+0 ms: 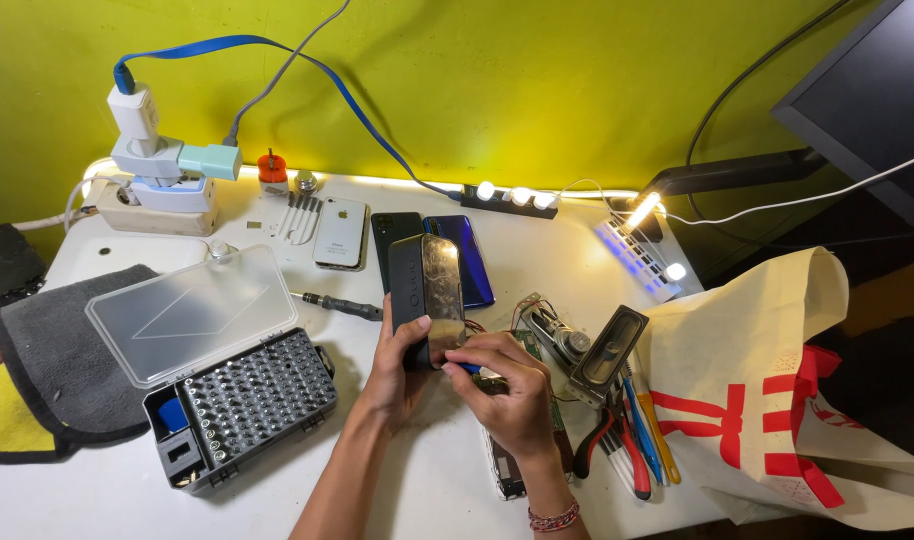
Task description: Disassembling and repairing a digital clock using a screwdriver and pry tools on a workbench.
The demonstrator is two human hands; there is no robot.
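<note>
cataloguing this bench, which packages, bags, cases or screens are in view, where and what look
Bit case: front left, dark box, clear lid open.
Cloth bag: right edge, cream with red marks.
Monitor: top right, dark, off.
White phone: centre back, face down.
Two dark phones: beside it, screens off.

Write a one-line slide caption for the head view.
Both hands, left hand and right hand, grip a black phone-sized device above a white workbench, beside an open screwdriver bit case.
</note>
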